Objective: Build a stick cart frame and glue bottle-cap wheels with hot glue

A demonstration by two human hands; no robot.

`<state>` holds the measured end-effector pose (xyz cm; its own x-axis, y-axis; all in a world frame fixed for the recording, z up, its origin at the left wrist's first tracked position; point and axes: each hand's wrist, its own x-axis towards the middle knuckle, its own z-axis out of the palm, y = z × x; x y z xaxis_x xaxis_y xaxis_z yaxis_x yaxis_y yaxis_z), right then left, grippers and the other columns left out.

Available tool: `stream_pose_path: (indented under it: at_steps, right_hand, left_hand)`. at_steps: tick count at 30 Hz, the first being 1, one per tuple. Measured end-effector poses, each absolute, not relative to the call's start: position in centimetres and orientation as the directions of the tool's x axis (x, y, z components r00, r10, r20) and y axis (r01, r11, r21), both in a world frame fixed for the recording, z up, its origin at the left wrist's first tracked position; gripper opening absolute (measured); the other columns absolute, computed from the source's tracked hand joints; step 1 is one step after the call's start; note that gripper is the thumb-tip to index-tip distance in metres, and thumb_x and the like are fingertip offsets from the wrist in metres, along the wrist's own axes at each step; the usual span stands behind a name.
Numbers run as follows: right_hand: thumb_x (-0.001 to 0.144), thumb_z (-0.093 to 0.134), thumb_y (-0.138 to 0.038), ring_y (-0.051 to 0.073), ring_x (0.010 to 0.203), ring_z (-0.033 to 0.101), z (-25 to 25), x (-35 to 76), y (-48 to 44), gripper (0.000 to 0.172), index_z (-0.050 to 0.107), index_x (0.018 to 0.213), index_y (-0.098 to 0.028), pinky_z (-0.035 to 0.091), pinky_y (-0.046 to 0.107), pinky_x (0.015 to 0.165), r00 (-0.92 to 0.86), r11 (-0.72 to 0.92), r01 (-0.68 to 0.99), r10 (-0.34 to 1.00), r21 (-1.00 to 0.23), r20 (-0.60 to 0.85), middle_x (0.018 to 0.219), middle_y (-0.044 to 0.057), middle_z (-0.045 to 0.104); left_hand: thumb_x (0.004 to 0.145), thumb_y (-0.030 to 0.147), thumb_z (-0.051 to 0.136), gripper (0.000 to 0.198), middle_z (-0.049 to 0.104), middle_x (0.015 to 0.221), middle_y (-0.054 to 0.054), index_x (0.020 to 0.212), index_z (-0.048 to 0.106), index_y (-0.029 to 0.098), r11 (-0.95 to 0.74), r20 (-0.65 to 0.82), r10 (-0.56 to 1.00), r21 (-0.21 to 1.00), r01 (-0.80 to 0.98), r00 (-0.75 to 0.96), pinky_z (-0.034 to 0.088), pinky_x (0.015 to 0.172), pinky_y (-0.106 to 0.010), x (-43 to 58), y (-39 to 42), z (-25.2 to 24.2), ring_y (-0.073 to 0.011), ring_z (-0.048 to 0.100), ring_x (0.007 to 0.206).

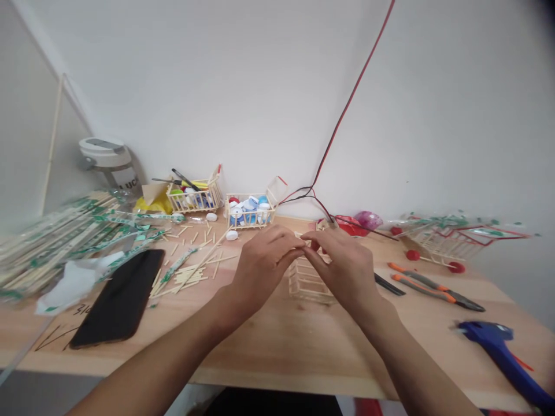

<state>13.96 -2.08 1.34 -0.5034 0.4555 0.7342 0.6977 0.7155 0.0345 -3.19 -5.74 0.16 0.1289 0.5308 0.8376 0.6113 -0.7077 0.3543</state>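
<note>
Across the pale wooden tabletop, two stick crates already hold bottle caps — a third, bare stick frame stands unfilled beneath the left grip and right grip, fingertips nearly meeting — any pinched piece too hidden to tell.
</note>
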Motion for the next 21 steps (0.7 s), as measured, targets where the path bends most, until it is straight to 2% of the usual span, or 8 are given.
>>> stream_pose_path:
  at_steps: [6,13,18,21]
  right_hand:
    - [0.091,0.064,-0.029,0.017,0.069,0.059,1.5,13.9,-2.5,0.012,0.071,0.091,-0.018,0.036,0.028,0.063,-0.546,0.701,0.708,0.469,0.084,0.694,0.074,0.001,0.068]
    - [0.09,0.065,-0.028,0.017,0.069,0.057,1.7,14.3,-2.6,0.012,0.071,0.089,-0.019,0.034,0.028,0.061,-0.572,0.704,0.706,0.496,0.084,0.653,0.072,0.001,0.067]
    - [0.09,0.065,-0.027,0.017,0.068,0.055,1.8,14.6,-2.7,0.011,0.07,0.086,-0.019,0.032,0.027,0.061,-0.594,0.721,0.687,0.491,0.086,0.637,0.07,0.001,0.065]
    - [0.092,0.063,-0.028,0.018,0.068,0.054,1.9,14.6,-2.7,0.013,0.069,0.084,-0.019,0.032,0.028,0.061,-0.61,0.726,0.681,0.486,0.099,0.626,0.069,0.001,0.065]
  left_hand:
    - [0.093,0.02,0.06,0.009,0.068,0.086,-0.002,0.087,0.066,0.017,-0.698,0.82,0.543,0.321,0.64,0.181,0.05,0.075,-0.026,-3.2,-5.8,0.1,-0.0132,0.062,0.081]
    - [0.092,0.019,0.06,0.01,0.065,0.082,-0.001,0.083,0.062,0.016,-0.702,0.77,0.599,0.373,0.606,0.22,0.046,0.073,-0.024,-3.3,-5.5,-0.1,-0.0126,0.059,0.079]
    - [0.098,0.023,0.051,0.018,0.06,0.079,-0.001,0.081,0.056,0.016,-0.686,0.755,0.585,0.266,0.677,0.296,0.043,0.071,-0.026,-3.1,-5.2,-0.8,-0.014,0.054,0.076]
    - [0.099,0.021,0.047,0.018,0.059,0.08,-0.003,0.083,0.054,0.016,-0.667,0.757,0.55,0.145,0.731,0.352,0.041,0.069,-0.028,-3.1,-5.2,-1.0,-0.0156,0.051,0.075]
